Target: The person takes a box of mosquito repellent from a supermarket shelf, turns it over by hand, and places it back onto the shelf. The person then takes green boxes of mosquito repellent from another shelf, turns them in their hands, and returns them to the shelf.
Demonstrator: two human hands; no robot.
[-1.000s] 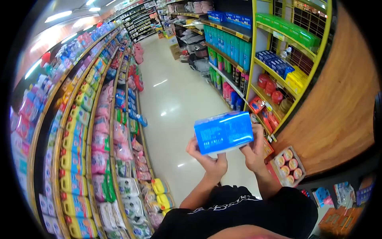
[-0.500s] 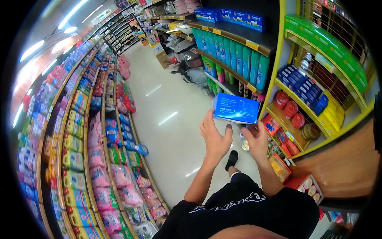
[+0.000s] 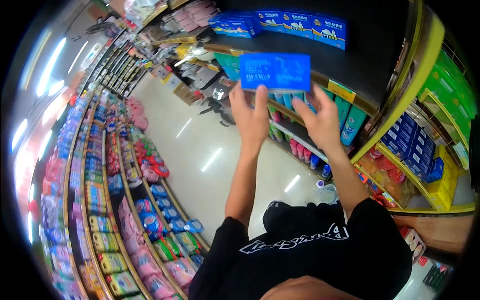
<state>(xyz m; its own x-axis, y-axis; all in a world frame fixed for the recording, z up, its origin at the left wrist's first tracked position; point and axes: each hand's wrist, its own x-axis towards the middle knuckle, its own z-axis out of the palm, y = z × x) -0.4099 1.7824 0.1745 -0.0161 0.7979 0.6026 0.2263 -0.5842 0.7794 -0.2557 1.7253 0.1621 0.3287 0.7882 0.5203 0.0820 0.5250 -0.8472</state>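
A blue box (image 3: 275, 72) with pale printed text is held up in front of the shelf on the right. My left hand (image 3: 250, 112) grips its lower left corner, with the thumb on the printed face. At the lower right corner my right hand (image 3: 319, 112) has its fingers bent against the box. Behind and above it, a row of blue boxes (image 3: 300, 25) with printed pictures stands on the dark top shelf (image 3: 370, 65). Teal packages (image 3: 353, 125) stand on the level below, partly hidden by my hands and the box.
Long shelves of bottles and bags (image 3: 112, 240) line the left side. The pale aisle floor (image 3: 200, 145) runs between the shelves. A yellow rack (image 3: 420, 175) with dark blue, yellow and green boxes stands at the right. Cardboard boxes (image 3: 182, 92) sit farther along the aisle.
The view has moved closer to the right-hand shelf. Both hands and the blue box have risen toward the top shelf, and its row of blue boxes appears larger.
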